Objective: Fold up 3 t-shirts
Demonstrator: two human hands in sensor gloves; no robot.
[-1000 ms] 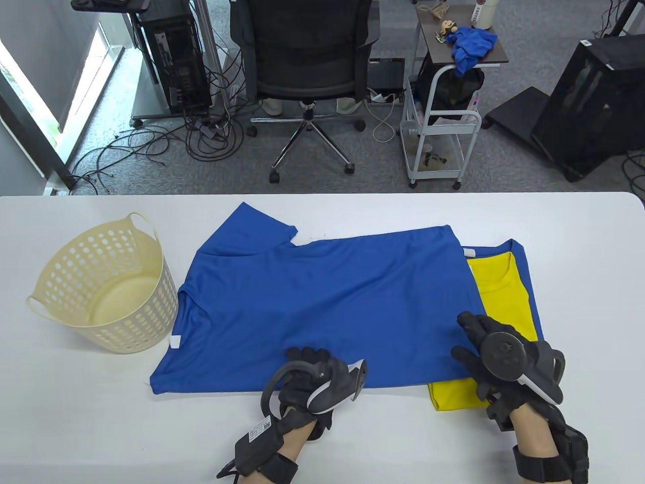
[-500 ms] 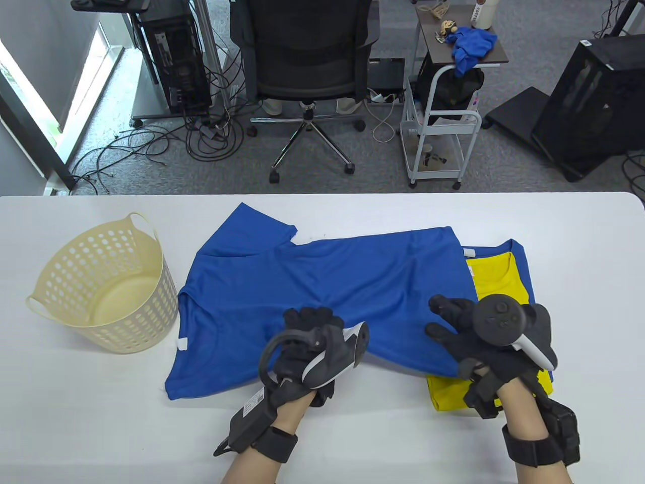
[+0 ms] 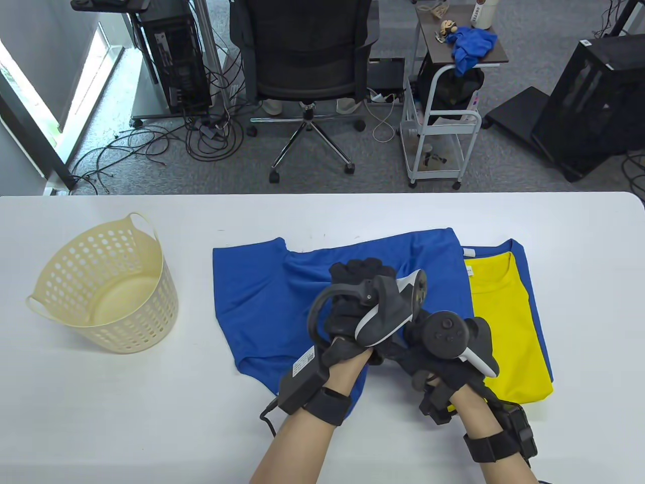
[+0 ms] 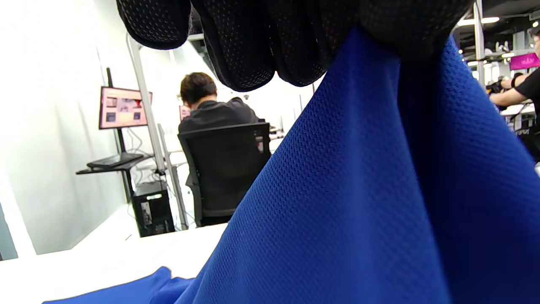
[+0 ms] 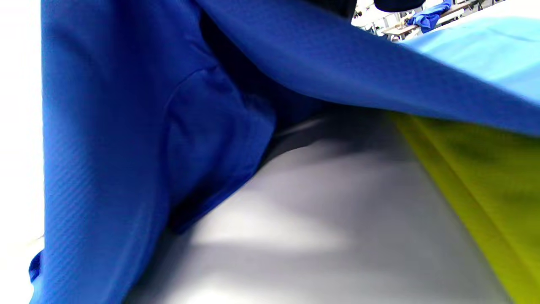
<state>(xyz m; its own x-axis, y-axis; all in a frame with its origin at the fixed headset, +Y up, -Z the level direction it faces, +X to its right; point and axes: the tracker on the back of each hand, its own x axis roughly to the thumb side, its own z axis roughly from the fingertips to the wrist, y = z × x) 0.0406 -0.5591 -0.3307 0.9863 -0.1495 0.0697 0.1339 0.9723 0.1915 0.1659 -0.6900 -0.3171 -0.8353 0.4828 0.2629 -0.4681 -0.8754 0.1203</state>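
A blue t-shirt lies bunched at the table's middle, part of it lifted off the surface. My left hand grips its fabric from above; in the left wrist view the gloved fingers clutch blue cloth that hangs below them. My right hand is close beside the left, under the raised cloth; its fingers are hidden. The right wrist view shows blue fabric draped over the table. A folded yellow t-shirt lies on a folded blue t-shirt to the right.
A cream perforated basket stands at the table's left. The white table runs to a far edge, with an office chair and a white cart behind it.
Both hands moved up and toward each other, lifting the blue shirt's near edge. The shirt went from spread flat to gathered, its left side pulled rightward away from the basket.
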